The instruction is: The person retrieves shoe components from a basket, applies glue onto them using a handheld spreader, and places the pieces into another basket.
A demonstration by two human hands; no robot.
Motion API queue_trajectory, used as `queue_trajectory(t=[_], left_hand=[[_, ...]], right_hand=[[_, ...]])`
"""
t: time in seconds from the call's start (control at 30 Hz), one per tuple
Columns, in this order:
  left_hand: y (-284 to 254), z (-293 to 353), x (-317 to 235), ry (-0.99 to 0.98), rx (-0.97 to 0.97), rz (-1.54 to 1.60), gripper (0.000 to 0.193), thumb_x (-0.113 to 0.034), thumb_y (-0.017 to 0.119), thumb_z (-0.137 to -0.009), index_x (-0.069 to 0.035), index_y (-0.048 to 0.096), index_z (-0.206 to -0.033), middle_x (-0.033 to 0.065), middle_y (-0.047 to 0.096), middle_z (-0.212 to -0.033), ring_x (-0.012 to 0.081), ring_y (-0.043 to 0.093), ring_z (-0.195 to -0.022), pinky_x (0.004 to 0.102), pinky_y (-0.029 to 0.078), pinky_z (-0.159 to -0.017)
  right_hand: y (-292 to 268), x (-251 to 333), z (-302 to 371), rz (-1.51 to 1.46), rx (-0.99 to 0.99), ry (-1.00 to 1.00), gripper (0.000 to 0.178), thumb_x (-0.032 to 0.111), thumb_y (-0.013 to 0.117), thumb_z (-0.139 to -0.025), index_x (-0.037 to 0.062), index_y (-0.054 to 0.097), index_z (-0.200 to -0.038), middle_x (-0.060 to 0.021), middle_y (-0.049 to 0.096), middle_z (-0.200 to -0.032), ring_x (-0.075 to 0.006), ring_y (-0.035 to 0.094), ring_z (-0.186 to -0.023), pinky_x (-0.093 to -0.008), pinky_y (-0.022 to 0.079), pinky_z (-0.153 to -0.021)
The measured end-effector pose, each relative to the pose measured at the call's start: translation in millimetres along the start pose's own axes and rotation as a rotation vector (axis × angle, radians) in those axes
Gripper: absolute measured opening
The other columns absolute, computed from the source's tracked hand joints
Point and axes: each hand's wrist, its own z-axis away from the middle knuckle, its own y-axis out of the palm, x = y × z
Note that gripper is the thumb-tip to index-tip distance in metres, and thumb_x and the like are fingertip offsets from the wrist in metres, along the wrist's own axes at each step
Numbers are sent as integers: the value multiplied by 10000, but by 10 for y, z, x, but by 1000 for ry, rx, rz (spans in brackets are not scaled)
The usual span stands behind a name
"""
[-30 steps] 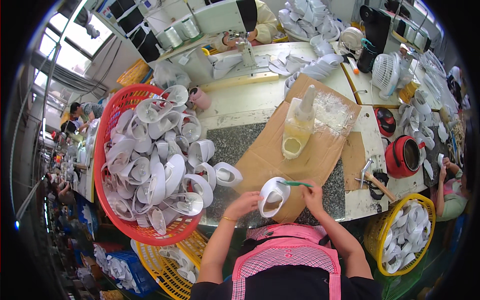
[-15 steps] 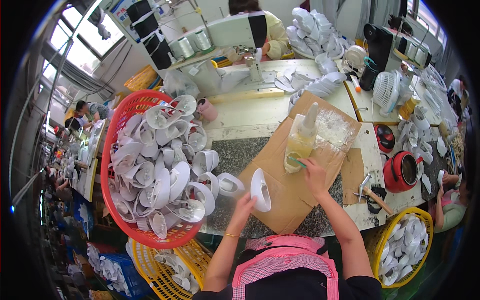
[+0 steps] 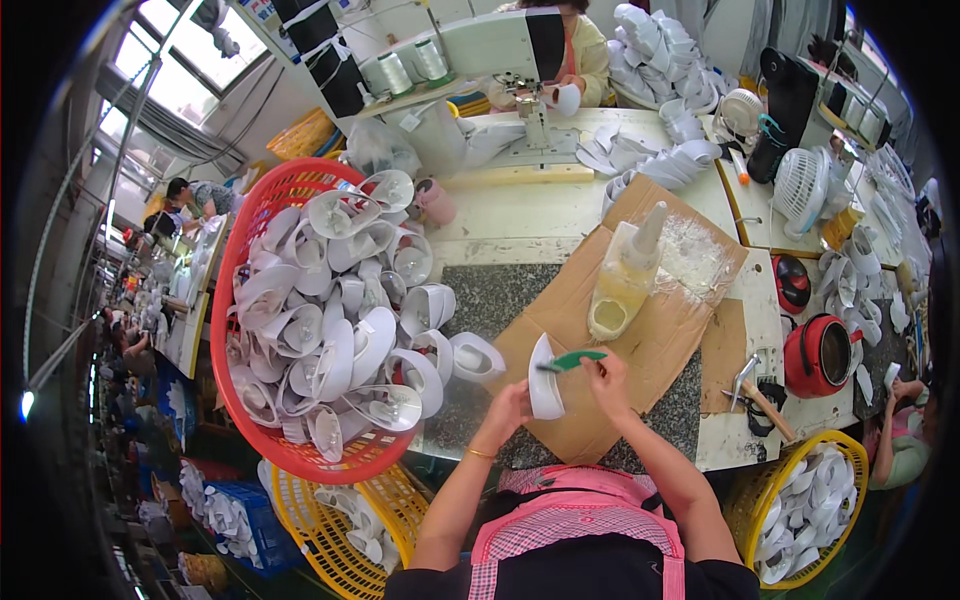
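We have the pale desk (image 3: 500, 225) spread out ahead of our left grip (image 3: 508, 408) and our right grip (image 3: 606, 383). Next in size comes the red basket (image 3: 222, 350), heaped with white pieces, to the left of our left grip. The sewing machine (image 3: 490, 50) stands well beyond both, with a person seated behind it. The creased cardboard (image 3: 665, 325) reaches under and past our right grip, lying partly over a dark speckled slab (image 3: 490, 290). Two yellow baskets holding more white pieces sit below the desk, one (image 3: 310, 540) to the lower left of our left grip, the other (image 3: 745, 500) to the lower right of our right grip. Well to the right of our right grip we see the red pot (image 3: 802, 362); straight beyond that grip, an open plastic bottle (image 3: 622, 285) rests on the cardboard. The hammer (image 3: 770, 412) lies farther right. Our left grip is closed around the near edge of one curved white piece (image 3: 546, 398), tilted on its side above the cardboard. Our right grip pinches the green brush (image 3: 572, 360), its tip at the inside of that white piece.
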Motion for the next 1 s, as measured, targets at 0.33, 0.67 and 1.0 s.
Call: queue_trajectory(t=[0.33,0.67,1.0], left_hand=[[-152,45,76,130,142,-354,430,-208,483,-945,-14,520,-1327,93,582,-1262,183,535,-1157,329,410,-993],[73,152,-149,384,-95,-415,280,-243,518,-1001,7,641,-1027,17,665,-973,88,616,-886,219,472,-842],[597,433,-538,273,16,310,388,-46,515,-930,10,461,-1310,119,621,-1192,173,628,-1062,292,534,-890]], right_hand=[[-357,19,500,265,425,-351,286,-58,589,-741,68,685,-980,-117,660,-883,-309,659,-754,-344,521,-638],[-453,392,280,192,139,-592,303,41,664,-730,120,717,-1018,-89,684,-921,-248,670,-701,-333,529,-600],[-451,831,115,172,-24,-692,239,13,677,-745,71,697,-976,-91,660,-846,-206,636,-619,-284,477,-519]])
